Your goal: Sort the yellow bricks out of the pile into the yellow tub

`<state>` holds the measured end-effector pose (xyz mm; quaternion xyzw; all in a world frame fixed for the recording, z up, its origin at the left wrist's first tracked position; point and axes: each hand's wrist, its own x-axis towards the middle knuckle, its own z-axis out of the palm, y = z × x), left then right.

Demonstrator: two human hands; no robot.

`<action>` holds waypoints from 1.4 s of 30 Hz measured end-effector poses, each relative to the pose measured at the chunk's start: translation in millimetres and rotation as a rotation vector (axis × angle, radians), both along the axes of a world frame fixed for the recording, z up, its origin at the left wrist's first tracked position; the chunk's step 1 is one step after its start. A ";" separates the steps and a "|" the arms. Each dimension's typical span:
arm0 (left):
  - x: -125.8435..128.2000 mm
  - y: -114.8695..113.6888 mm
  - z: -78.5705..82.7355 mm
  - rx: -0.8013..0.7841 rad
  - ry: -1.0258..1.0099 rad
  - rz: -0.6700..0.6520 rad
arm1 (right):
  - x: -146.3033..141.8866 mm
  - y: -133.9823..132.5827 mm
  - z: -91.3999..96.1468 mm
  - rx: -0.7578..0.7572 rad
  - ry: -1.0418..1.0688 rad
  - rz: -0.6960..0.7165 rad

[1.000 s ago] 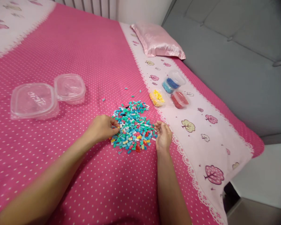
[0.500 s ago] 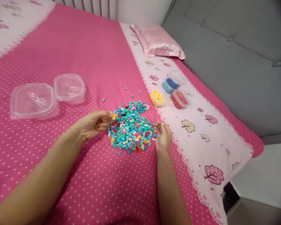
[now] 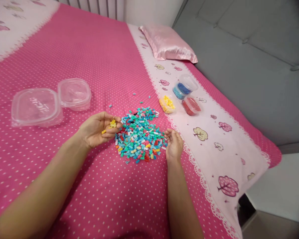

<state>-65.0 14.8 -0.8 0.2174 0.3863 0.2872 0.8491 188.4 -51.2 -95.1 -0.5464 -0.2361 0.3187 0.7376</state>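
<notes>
A heap of small mixed-colour building bricks (image 3: 141, 136), mostly turquoise and green, lies on the pink dotted bedspread. At its left edge, my left hand (image 3: 97, 129) is turned palm up, its fingers loosely curled around several yellow bricks (image 3: 113, 123) resting on them. On the heap's right side, my right hand (image 3: 174, 144) has its fingers bent inward, close to the outer bricks. What those fingers hold, if anything, I cannot make out. Beyond the heap, an uncovered clear tub (image 3: 167, 105) contains yellow bricks.
A lidded tub of red bricks (image 3: 191, 106) stands beside stacked tubs of blue bricks (image 3: 183, 89). Two clear lidded containers, a larger one (image 3: 36, 108) and a smaller one (image 3: 74, 94), are at left. Several loose bricks lie behind the heap. A pink pillow (image 3: 168, 43) is farther back.
My left hand has rolled palm up and its fingers have loosened, showing the yellow bricks lying in it. The yellow brick at its fingertips has moved inward. My right hand looks unmoved.
</notes>
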 end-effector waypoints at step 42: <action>-4.3 -9.0 -17.7 0.897 0.668 -0.733 | 0.6 -0.5 -1.2 0.034 0.068 0.010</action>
